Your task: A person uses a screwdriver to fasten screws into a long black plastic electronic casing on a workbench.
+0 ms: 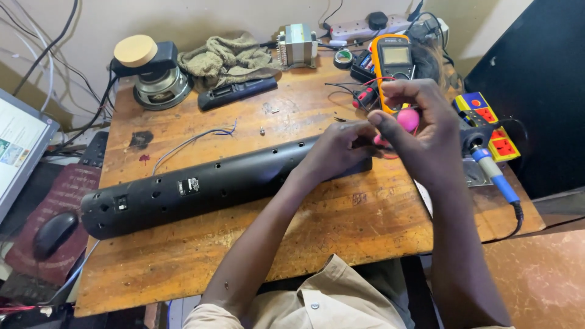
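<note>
A long black tube-shaped casing (pixel 201 186) with several small holes lies diagonally across the wooden table (pixel 244 256). My left hand (pixel 335 149) rests on its right end, fingers closed around the end. My right hand (pixel 420 131) hovers just right of it and pinches a small pink round-handled tool (pixel 407 119) between thumb and fingers. Thin red wire runs near both hands. What the tool's tip touches is hidden by my fingers.
A yellow multimeter (pixel 393 61), a soldering iron with blue grip (pixel 490 170) and a colourful power strip (pixel 487 122) sit at right. A speaker driver (pixel 159 82), cloth (pixel 225 58), remote (pixel 236 92) and transformer (pixel 295 44) line the back. Mouse (pixel 53 233) and monitor (pixel 18 143) stand left.
</note>
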